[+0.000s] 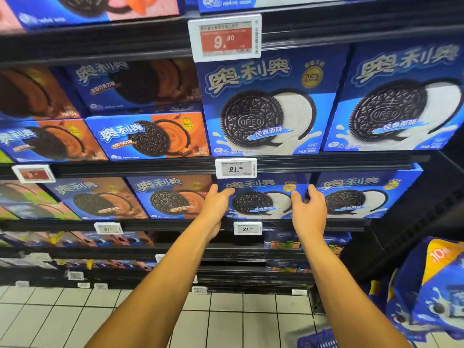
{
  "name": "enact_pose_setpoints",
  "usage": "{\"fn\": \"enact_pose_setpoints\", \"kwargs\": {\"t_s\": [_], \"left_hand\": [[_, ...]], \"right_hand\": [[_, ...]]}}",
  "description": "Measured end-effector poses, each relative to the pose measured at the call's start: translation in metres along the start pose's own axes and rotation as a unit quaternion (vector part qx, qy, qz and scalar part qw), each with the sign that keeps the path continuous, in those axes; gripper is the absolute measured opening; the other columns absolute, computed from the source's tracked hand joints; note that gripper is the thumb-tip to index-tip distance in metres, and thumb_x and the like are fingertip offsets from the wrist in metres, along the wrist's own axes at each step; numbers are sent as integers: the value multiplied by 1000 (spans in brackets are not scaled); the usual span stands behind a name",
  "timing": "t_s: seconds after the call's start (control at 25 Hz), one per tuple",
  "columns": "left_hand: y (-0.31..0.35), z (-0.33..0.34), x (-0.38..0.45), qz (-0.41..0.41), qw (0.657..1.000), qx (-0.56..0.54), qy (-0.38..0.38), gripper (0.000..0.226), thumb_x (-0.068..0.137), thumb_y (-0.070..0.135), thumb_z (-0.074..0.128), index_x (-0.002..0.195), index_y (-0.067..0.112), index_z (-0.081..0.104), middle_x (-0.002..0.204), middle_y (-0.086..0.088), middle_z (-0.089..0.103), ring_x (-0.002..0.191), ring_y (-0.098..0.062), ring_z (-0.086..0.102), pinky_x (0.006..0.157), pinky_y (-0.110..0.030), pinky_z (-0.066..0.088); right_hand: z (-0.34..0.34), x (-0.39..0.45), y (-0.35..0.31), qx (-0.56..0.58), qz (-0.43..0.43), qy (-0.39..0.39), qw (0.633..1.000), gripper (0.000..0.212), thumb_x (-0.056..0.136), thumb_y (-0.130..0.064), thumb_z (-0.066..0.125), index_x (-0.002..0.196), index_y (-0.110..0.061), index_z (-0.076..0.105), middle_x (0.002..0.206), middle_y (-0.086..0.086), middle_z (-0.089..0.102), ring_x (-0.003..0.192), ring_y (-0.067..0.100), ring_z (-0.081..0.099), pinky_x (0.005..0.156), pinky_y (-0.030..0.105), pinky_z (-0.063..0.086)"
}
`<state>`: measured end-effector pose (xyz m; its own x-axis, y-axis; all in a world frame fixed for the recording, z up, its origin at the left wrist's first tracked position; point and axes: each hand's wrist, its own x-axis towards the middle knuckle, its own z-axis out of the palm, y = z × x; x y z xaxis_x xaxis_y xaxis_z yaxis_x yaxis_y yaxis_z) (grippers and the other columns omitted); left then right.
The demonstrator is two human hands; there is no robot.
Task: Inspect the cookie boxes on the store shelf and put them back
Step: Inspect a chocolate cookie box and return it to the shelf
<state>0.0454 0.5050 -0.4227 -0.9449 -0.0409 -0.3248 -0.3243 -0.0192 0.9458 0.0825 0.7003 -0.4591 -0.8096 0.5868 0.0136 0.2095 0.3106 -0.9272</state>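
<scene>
A blue cookie box point(263, 200) with a black cookie and white cream printed on it stands upright on the third shelf down point(301, 226), under a 21.80 price tag point(236, 168). My left hand point(216, 207) rests its fingertips on the box's upper left edge. My right hand point(308, 212) is at the box's right edge, fingers spread, thumb in front of the face. Neither hand is closed around the box. A matching box point(356, 197) stands to its right.
Orange-and-blue chocolate cookie boxes point(170, 197) stand to the left on the same shelf. Larger blue boxes point(266, 104) fill the shelf above. Blue multipacks point(437, 285) hang at the right, a blue basket point(317, 340) sits below them, and the floor is white tile point(62, 317).
</scene>
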Motion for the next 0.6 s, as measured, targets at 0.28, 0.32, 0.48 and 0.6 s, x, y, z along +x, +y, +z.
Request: {"fn": "enact_pose_setpoints", "kwargs": {"t_s": [0.28, 0.32, 0.48, 0.6], "left_hand": [[3, 1, -8, -26, 998, -52, -16, 15, 95, 3, 51, 101, 17, 52, 103, 4, 66, 85, -4, 63, 53, -15, 50], [2, 1, -10, -22, 998, -51, -20, 16, 95, 3, 51, 101, 18, 52, 103, 3, 67, 85, -5, 64, 54, -16, 50], [-3, -11, -18, -10, 998, -39, -44, 22, 94, 4, 52, 107, 21, 56, 91, 7, 72, 72, 0, 66, 75, -27, 49], [-13, -34, -29, -10, 999, -27, -42, 24, 97, 8, 53, 116, 21, 58, 101, 4, 71, 89, -5, 66, 81, -30, 47]], "right_hand": [[-3, -2, -2, 14, 35, -19, 999, 60, 101, -14, 52, 157, -16, 31, 157, 6, 42, 122, 31, 58, 81, 31, 44], [-5, -2, -3, 17, 35, -27, 999, 60, 101, -13, 52, 157, -16, 30, 157, 7, 43, 119, 32, 59, 79, 31, 44], [-18, -8, -7, 72, 33, -57, 995, 59, 99, -7, 53, 154, -14, 34, 156, 9, 43, 138, 27, 47, 110, 44, 43], [-25, -19, -8, 91, 16, -34, 995, 52, 98, -5, 55, 148, -14, 44, 148, 5, 51, 135, 22, 49, 106, 36, 43]]}}
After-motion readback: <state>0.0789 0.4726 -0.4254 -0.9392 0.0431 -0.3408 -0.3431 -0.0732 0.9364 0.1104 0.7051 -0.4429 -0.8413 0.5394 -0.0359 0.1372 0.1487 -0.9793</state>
